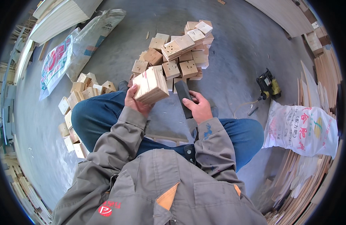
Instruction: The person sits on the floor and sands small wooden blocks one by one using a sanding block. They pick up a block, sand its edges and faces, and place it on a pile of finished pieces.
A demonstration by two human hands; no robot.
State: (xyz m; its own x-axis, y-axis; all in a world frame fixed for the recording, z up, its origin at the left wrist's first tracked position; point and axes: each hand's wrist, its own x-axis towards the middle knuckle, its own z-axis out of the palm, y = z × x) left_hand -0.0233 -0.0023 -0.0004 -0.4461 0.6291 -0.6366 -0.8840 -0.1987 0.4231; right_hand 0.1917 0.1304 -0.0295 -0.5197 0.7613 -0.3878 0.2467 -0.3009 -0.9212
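My left hand [138, 102] grips a pale plywood block [153, 85] made of stacked layers, raised between my knees with its layered edges showing. In my right hand [200, 107] is a dark rectangular block [183, 93], long and flat like a sanding block, thumb on top and fingers behind. Its far end points away from me, close to the plywood block's right side, with a small gap between them. Just beyond both hands lies a heap of wooden blocks [188, 69], several with small holes in their faces.
More wooden blocks [75, 98] lie by my left knee. To the right, a yellow-and-black tool [269, 84] with a thin hose rests on the concrete floor [240, 56]. A white printed sack [298, 129] sits near stacked boards [325, 75]; other sacks [88, 47] lie at the far left.
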